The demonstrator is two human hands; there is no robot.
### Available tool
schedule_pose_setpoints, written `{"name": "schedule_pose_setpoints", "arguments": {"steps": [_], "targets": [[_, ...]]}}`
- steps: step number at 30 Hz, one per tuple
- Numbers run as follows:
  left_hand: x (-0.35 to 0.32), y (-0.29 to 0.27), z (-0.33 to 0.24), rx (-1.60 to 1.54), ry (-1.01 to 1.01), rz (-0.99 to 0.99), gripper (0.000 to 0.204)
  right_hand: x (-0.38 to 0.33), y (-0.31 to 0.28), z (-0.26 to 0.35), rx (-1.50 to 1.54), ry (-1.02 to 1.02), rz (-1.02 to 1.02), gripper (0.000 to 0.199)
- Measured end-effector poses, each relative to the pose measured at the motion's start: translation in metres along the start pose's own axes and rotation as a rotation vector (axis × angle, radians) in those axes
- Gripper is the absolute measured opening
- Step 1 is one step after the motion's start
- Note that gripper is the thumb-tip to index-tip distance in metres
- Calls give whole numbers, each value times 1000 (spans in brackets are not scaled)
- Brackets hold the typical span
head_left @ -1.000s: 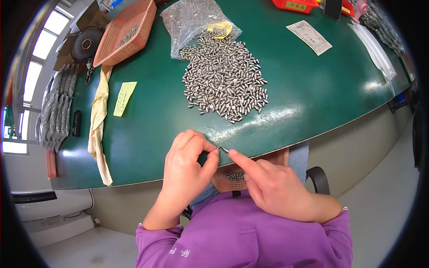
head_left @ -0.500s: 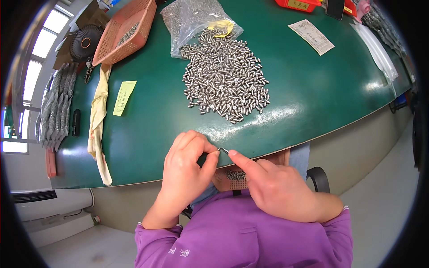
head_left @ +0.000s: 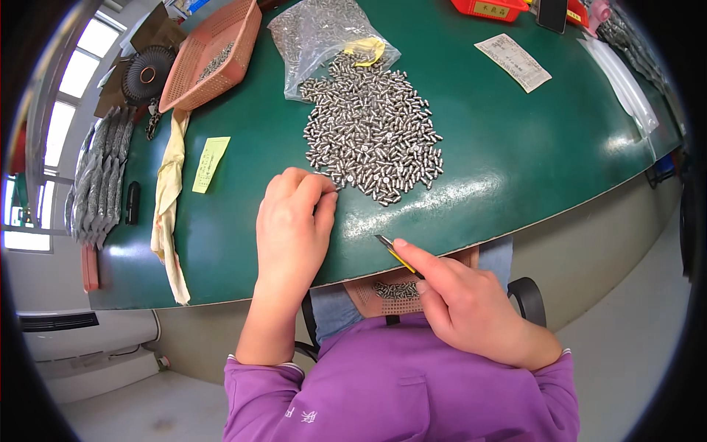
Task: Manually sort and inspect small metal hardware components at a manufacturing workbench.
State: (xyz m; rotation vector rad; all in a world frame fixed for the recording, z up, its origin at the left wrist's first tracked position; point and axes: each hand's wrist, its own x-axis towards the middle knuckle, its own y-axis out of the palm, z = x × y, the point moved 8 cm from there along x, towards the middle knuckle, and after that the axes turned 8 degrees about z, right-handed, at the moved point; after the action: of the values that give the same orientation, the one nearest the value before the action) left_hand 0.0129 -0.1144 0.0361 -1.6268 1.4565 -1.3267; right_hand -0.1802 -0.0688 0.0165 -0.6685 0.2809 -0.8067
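My left hand (head_left: 293, 221) reaches to the lower left edge of a heap of small silver metal fittings (head_left: 372, 136). Its thumb and fingertips are pinched together at the outermost pieces; whatever lies between them is hidden. Near the table's front edge, my right hand (head_left: 471, 309) grips a slim yellow and black utility knife (head_left: 402, 261). The forefinger lies along the knife, and its dark blade points up and left toward the heap. Below the table edge, a pinkish basket (head_left: 361, 293) on my lap holds more of the metal fittings.
A clear plastic bag (head_left: 309, 37) of fittings opens onto the heap on the green table (head_left: 515, 162). At left are a salmon basket (head_left: 188, 88), a cream cloth (head_left: 168, 199), a yellow note (head_left: 210, 164) and filled bags (head_left: 99, 177). A paper slip (head_left: 513, 62) lies right.
My left hand has moved from beside the blade up and left to the heap's edge. My right hand has lowered slightly, so more of the yellow knife shows.
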Motion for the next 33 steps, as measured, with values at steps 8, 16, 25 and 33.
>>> {"name": "schedule_pose_setpoints", "arguments": {"steps": [8, 16, 25, 33], "targets": [[-22, 7, -20, -190, 0, 195, 12, 1, 4, -1, -59, -50, -36, 61], [-34, 12, -24, -274, -53, 209, 16, 2, 9, 5, -112, -97, -9, 65], [-33, 13, -25, -251, -36, 179, 16, 3, 10, 9, -144, -99, -9, 66], [-35, 13, -23, -290, -77, 197, 19, 7, 8, 11, -181, -85, 57, 69]]}}
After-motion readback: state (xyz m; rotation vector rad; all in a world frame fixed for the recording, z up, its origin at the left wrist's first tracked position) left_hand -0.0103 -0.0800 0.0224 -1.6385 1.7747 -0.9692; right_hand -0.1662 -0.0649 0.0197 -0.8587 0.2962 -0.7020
